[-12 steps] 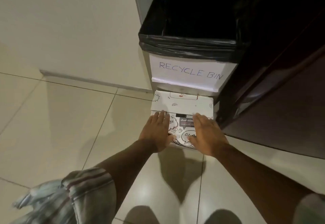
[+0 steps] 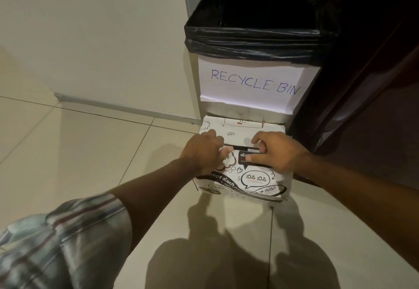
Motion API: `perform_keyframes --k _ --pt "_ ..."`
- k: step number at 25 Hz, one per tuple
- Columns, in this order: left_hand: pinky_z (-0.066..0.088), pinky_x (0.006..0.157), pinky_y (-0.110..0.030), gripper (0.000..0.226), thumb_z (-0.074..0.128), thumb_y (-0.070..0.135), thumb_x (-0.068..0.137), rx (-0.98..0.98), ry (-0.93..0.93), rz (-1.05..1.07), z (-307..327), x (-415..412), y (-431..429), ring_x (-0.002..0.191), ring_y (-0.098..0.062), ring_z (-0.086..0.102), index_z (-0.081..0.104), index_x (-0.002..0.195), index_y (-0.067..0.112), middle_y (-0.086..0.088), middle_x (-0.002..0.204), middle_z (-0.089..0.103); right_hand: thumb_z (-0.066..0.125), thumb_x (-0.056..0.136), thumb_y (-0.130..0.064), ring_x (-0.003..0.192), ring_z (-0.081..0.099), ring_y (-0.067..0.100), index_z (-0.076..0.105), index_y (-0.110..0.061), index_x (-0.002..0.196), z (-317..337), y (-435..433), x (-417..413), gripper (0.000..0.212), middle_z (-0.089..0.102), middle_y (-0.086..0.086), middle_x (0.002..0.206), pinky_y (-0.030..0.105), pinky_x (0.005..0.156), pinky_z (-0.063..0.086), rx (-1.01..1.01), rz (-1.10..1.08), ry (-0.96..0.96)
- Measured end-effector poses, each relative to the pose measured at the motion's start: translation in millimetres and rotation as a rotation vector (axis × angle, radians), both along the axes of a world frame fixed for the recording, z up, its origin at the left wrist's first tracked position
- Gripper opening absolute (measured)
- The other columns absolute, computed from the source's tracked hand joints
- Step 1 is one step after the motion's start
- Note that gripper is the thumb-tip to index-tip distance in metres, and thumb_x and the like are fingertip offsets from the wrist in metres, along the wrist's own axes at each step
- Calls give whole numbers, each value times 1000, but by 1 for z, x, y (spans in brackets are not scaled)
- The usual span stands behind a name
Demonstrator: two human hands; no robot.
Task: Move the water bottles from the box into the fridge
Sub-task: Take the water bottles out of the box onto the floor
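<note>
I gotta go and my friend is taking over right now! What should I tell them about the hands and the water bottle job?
Left hand: fingers curled at the flap seam on top of the box, pinching the near flap.
Right hand: same seam, thumb on the near flap, fingers hooked into the gap.
Box: on the floor, right in front of the recycle bin; only a thin slit open.
Done: nothing yet; no bottles in sight.
Left: open the flaps, carry the bottles to the fridge.

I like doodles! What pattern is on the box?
White box with black doodles and speech bubbles; head view shows it best.
</note>
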State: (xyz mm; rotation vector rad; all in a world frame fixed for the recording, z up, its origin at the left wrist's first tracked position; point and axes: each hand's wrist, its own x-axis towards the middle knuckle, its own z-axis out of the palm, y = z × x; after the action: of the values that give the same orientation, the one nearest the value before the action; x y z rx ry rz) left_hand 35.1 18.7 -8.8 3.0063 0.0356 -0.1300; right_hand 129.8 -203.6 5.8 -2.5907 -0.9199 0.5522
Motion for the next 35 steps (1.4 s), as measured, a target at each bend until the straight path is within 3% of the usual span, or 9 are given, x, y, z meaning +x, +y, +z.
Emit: perform_keyframes --k 4,7,9,17,20,26,30,33,35 --pt "42 64 -33 36 39 34 102 -167 273 47 30 -19 3 84 -29 63 61 81 13 -7 89 65 47 103 -50 77 66 13 67 -22 81 21 -2 -13 42 70 -3 83 34 76 54 25 48 340" --pt "51 83 -36 35 50 33 97 -181 536 29 43 -34 -5 103 -28 61 67 115 8 -11 118 66 59 97 -41 99 61 19 68 -18 101 9 -4 -33 25 66 -1 106 38 90 52 -220 252 289" --pt "52 97 -40 53 60 41 88 -210 662 32 38 -42 -10 115 -29 58 60 131 9 -10 132 58 61 94 -51 111 55 18 62 -24 119 -6 -3 -46 37 58 -3 122 38 99 47 -285 325 255" --pt "27 120 -58 74 47 53 101 119 404 -281 -20 -63 -20 154 -44 3 8 160 28 -19 168 -10 28 105 -51 149 28 19 36 -25 151 -40 8 -65 54 38 1 160 51 124 6 -283 386 -132" --pt "24 118 -64 69 33 65 101 248 375 -363 -29 -55 -32 154 -47 -2 10 159 35 -17 168 -16 16 102 -64 154 20 23 36 -27 153 -42 9 -57 66 36 1 162 60 122 -5 -388 446 -213" --pt "15 122 -63 65 16 67 102 368 245 -455 -23 -44 -24 156 -40 10 44 144 28 -15 169 13 18 103 -58 132 48 24 61 -28 124 -22 10 -52 57 60 0 134 62 121 7 -422 536 -394" --pt "14 123 -59 68 10 59 103 344 121 -485 11 -38 -18 151 -32 30 61 130 23 -9 150 53 32 103 -55 125 52 22 60 -29 128 2 1 -43 46 63 -1 127 57 122 11 -417 484 -466" --pt "18 122 -58 57 24 54 104 399 -22 -374 39 -32 -1 143 -26 45 73 110 25 -3 126 71 34 103 -55 119 55 19 59 -31 124 20 -11 -33 41 67 -4 119 52 123 14 -434 414 -458" --pt "15 124 -58 48 37 56 100 411 -21 -244 58 -31 11 143 -23 44 72 117 29 1 132 69 36 102 -53 111 58 18 57 -30 125 31 -19 -30 38 68 -4 112 47 120 24 -453 379 -442"
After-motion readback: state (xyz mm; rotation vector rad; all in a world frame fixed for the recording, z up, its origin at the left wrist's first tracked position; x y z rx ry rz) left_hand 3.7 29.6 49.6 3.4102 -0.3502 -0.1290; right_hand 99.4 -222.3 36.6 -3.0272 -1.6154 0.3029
